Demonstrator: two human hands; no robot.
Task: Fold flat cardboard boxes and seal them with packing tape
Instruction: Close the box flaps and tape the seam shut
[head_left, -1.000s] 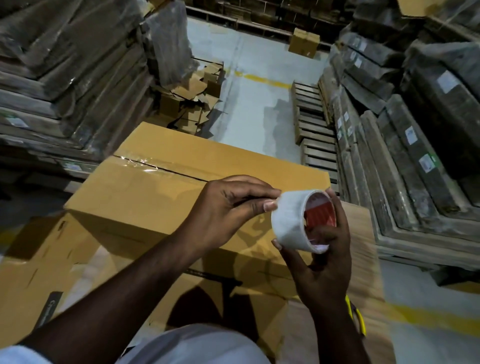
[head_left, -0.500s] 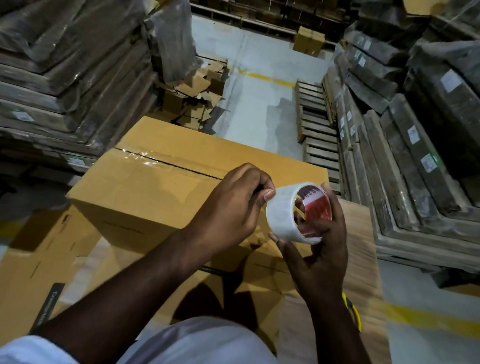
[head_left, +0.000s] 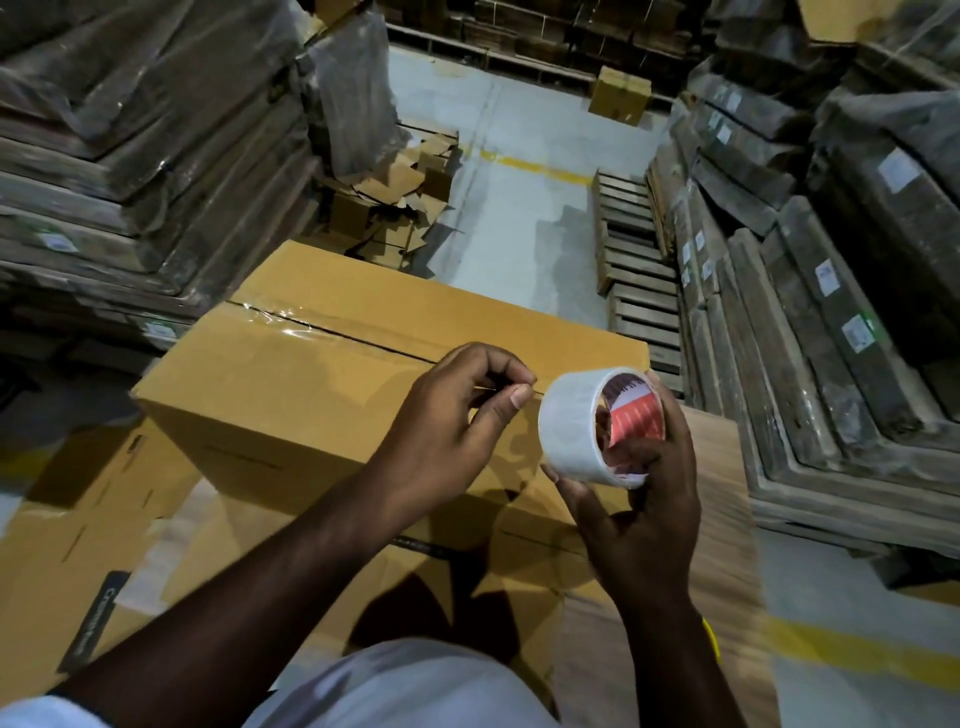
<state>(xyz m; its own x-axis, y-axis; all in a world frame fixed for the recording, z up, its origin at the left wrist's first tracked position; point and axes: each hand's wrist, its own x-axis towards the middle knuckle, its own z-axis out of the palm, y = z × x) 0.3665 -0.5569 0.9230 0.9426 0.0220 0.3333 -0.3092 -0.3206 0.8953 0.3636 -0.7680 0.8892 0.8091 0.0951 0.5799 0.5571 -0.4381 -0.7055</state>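
Right hand (head_left: 631, 514) grips tape roll (head_left: 582, 426); left hand (head_left: 457, 421) pinches tape end; writing unreadable.

The cardboard box (head_left: 322, 374) is matt tan paperboard, with a glossy, wrinkled strip of clear tape (head_left: 275, 321) along its top seam. Just right of the box, the tape roll (head_left: 576, 426) looks milky, semi-gloss plastic. Beyond the box, bare wooden pallets (head_left: 631, 260) look rough; the stacks (head_left: 145, 130) left of it wear dusty plastic film
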